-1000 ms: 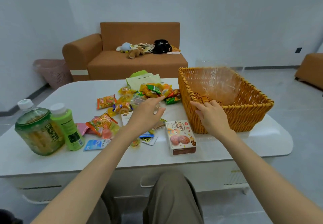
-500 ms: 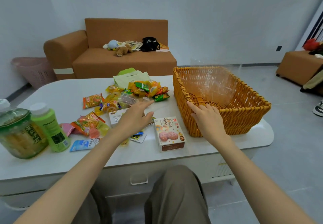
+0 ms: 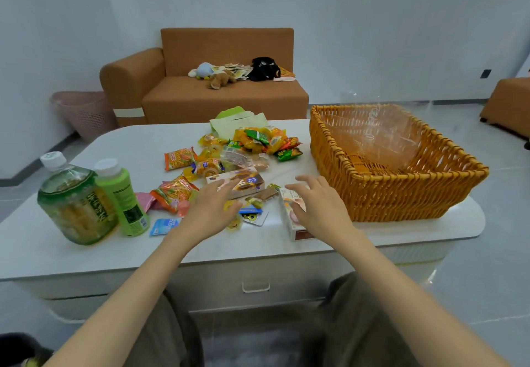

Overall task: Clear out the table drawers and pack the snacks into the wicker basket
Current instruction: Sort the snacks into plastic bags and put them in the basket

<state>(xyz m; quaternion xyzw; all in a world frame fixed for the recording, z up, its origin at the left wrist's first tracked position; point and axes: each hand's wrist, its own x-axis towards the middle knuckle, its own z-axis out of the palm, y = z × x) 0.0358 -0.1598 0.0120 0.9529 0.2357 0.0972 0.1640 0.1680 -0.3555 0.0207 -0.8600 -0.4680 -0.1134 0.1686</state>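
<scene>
A wicker basket [image 3: 401, 194] lined with clear plastic stands on the right of the white table [image 3: 86, 255]. Snack packets [image 3: 258, 140] lie scattered across the middle, with a flat biscuit box [image 3: 241, 181] among them. My left hand [image 3: 210, 209] hovers open over small sweets and the flat box. My right hand [image 3: 318, 206] is spread open over a cookie box [image 3: 289, 220] just left of the basket; I cannot tell if it touches the box. Two green bottles [image 3: 74, 194] [image 3: 122, 197] stand at the left.
A closed drawer with a handle [image 3: 255, 287] sits in the table front above my knees. Behind the table are an orange sofa [image 3: 200, 85] with plush toys, a pink laundry basket [image 3: 83, 111], and an orange seat [image 3: 507, 105] at the right.
My right hand has left the basket's front rim and moved left over the cookie box. My left hand has drawn back toward me, over the sweets.
</scene>
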